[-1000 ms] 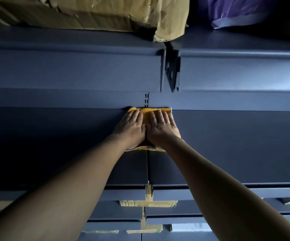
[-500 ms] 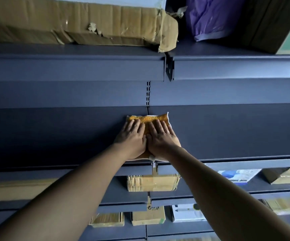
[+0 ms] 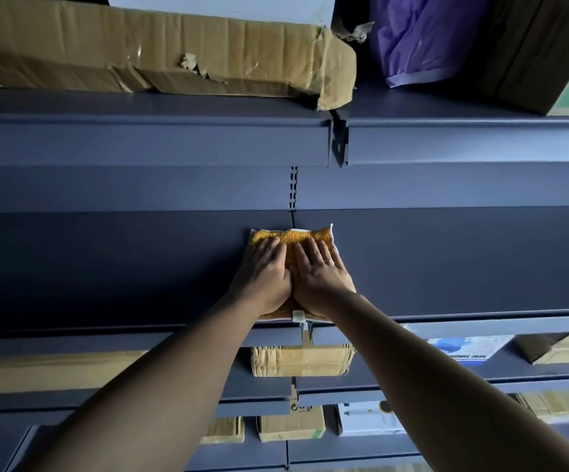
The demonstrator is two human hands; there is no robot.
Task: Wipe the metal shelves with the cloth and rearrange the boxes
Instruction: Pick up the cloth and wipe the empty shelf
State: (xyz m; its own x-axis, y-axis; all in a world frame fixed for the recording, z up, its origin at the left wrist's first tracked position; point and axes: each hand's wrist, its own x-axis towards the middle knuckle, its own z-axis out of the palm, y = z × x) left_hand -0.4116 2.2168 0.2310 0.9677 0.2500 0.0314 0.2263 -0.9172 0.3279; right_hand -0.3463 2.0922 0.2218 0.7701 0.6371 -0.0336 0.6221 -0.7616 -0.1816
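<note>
A folded yellow cloth lies flat on the dark blue metal shelf, across the seam between two shelf panels. My left hand and my right hand press down on it side by side, palms flat, fingers pointing to the back wall. The cloth's near edge with a small white tag reaches the shelf's front lip. Most of the cloth is hidden under my hands. A long torn cardboard box lies on the shelf above.
On the upper shelf, a purple plastic bag and a dark box stand at the right. Lower shelves hold a taped cardboard box, a white and blue box and several other cartons.
Both hands have drawn the cloth from the shelf's back wall toward the front lip. The view has tilted, so the upper boxes and lower shelves show more.
</note>
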